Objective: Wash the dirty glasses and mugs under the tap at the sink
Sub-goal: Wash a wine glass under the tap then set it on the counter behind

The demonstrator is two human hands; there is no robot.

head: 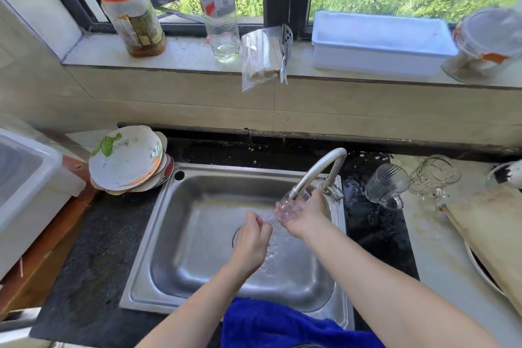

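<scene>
A white plastic bin (28, 178) is being kept at the far left of the surface (93, 263). Just to its right, a stack of dirty plates (127, 161) is being propped at a tilt against the left rear corner of the steel sink (158, 234).

On the windowsill (183, 54) above, an orange-lidded jar (130, 14), a clear plastic bottle (217, 5) and a bag of wooden sticks (262, 56) are being stored in a row, the bag hanging over the sill's edge.

Over the basin, the left hand (251, 243) is being held with its fingers curled and their tips drawn together at the lower end of a clear glass (291, 203). Whether the glass is being pinched there cannot be told. A blue cloth (276, 325) is being draped over the sink's near rim.

The glass is being held directly under the spout of the curved tap (319, 169). It is being cupped by the right hand (302, 217), whose fingers are being wrapped around its body from beneath.

Right of the tap, a ribbed glass mug (385, 186) and a second glass mug (433, 175) are being left just beside each other on the surface. Above them, a white tray (378, 42) and a lidded glass jar (485, 42) are being kept on the sill. A brown board (494, 229) is being rested over a dish at the far right.
</scene>
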